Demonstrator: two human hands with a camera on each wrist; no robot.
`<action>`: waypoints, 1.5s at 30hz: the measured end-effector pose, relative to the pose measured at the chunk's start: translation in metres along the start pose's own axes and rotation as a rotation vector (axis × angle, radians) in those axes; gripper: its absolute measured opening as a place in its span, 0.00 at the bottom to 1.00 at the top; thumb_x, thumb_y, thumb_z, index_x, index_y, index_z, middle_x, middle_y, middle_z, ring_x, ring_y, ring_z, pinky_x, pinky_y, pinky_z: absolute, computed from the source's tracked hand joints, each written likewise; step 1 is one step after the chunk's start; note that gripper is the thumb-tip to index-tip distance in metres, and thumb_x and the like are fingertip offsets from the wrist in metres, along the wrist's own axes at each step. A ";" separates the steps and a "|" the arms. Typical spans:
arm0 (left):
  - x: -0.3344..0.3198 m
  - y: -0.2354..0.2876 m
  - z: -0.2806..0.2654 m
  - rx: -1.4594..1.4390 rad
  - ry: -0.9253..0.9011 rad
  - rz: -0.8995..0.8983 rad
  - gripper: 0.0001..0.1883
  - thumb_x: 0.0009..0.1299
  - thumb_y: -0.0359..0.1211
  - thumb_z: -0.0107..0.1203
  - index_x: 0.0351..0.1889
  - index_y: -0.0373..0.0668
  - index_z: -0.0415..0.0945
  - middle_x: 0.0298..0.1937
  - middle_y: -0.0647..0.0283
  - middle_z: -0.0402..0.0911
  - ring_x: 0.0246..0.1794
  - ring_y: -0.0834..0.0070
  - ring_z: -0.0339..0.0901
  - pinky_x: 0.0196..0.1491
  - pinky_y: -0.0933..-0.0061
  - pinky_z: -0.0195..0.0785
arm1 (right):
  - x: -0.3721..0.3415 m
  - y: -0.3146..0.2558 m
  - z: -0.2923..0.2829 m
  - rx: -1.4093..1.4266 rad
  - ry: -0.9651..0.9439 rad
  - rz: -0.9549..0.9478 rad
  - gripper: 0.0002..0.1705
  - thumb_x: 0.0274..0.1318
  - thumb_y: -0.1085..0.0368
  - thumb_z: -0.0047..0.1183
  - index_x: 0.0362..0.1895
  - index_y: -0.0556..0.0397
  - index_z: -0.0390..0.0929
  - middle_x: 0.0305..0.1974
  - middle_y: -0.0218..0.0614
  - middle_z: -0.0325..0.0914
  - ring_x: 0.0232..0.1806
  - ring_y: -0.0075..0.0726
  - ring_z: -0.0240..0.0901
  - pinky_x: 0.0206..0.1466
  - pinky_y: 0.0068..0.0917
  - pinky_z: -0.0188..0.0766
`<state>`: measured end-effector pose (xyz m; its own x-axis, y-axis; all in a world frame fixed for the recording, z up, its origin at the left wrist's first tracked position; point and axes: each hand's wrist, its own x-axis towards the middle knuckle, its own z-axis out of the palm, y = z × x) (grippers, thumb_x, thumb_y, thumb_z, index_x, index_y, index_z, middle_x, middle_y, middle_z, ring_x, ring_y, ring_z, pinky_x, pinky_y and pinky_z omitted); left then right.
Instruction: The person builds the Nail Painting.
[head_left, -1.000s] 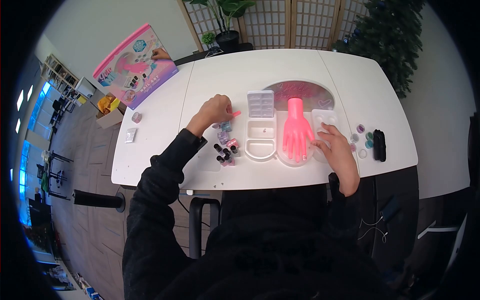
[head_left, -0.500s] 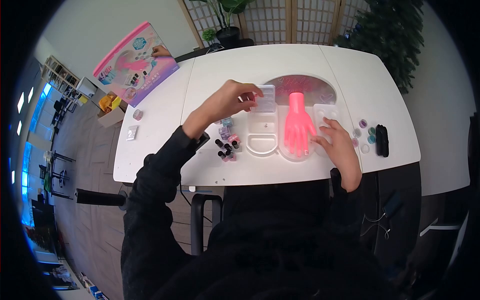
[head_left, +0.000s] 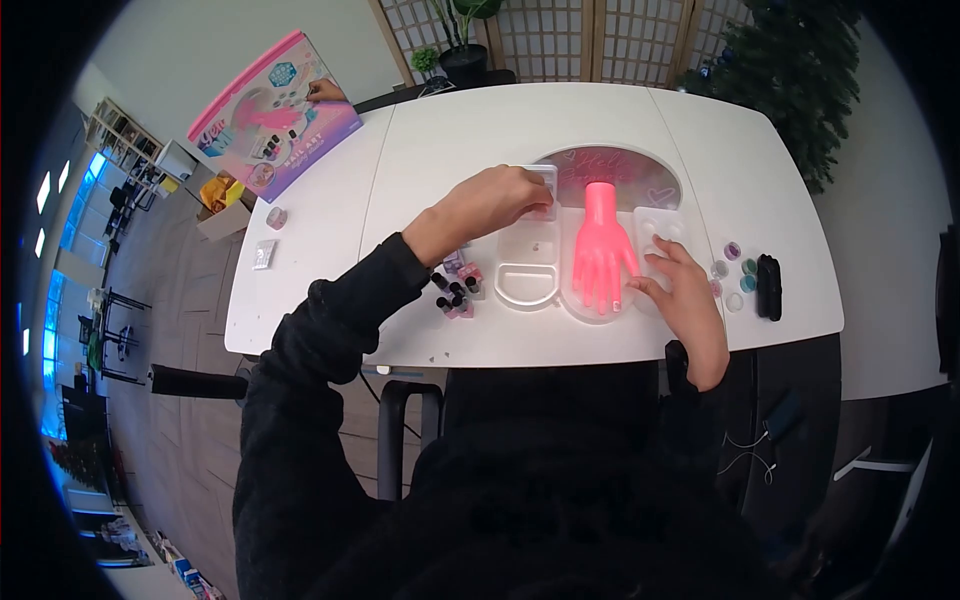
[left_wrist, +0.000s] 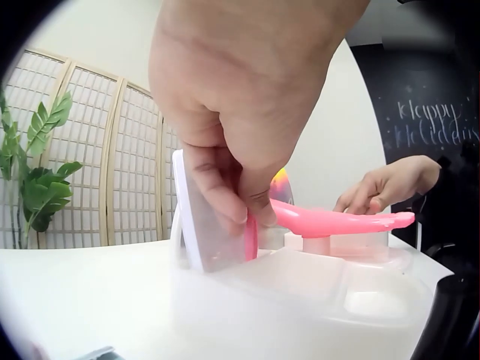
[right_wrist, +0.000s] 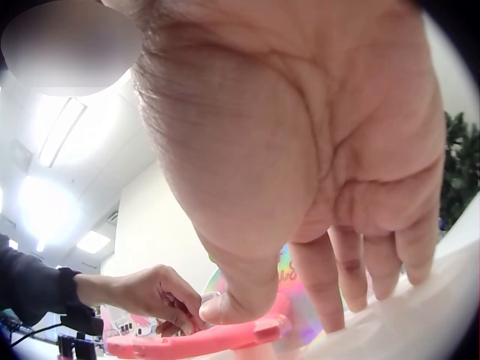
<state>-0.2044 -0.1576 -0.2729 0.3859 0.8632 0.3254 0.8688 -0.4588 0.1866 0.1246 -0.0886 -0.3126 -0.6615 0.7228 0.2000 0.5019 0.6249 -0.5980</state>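
My left hand (head_left: 500, 193) pinches a small flat pink strip (left_wrist: 251, 240) between thumb and fingers. It holds the strip down beside the upright, translucent compartment lid (left_wrist: 202, 217) of the white tray (head_left: 499, 295), partly covering that lid in the head view. To the right, a pink model hand (head_left: 601, 240) lies palm down, fingers toward me, with a small pale mark on one nail. My right hand (head_left: 688, 305) lies over the clear palette (head_left: 655, 222), its fingers extended down to it. The right thumb (right_wrist: 240, 296) is right at the model hand's edge.
Several nail polish bottles (head_left: 457, 290) stand left of the tray. Behind the model hand rises a shiny rounded panel (head_left: 625, 170). Small glitter pots (head_left: 749, 275) and a black case (head_left: 768, 288) lie at right. A colourful kit box (head_left: 275, 120) stands at far left.
My left hand has carried the pink strip from beside the polish bottles, up and right, to the tray's upright lid. The right hand stays at the palette.
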 end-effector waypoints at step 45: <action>-0.034 -0.002 -0.018 -0.045 -0.476 -0.363 0.28 0.74 0.37 0.63 0.73 0.65 0.77 0.31 0.61 0.85 0.33 0.63 0.84 0.42 0.60 0.76 | 0.002 -0.002 -0.004 0.014 -0.043 0.034 0.32 0.56 0.55 0.73 0.57 0.68 0.83 0.72 0.54 0.71 0.74 0.61 0.68 0.71 0.43 0.71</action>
<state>-0.2248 -0.1898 -0.2675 0.1723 0.9611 -0.2160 0.9611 -0.1160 0.2507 0.1251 -0.0873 -0.3079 -0.6676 0.7300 0.1466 0.5169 0.5961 -0.6144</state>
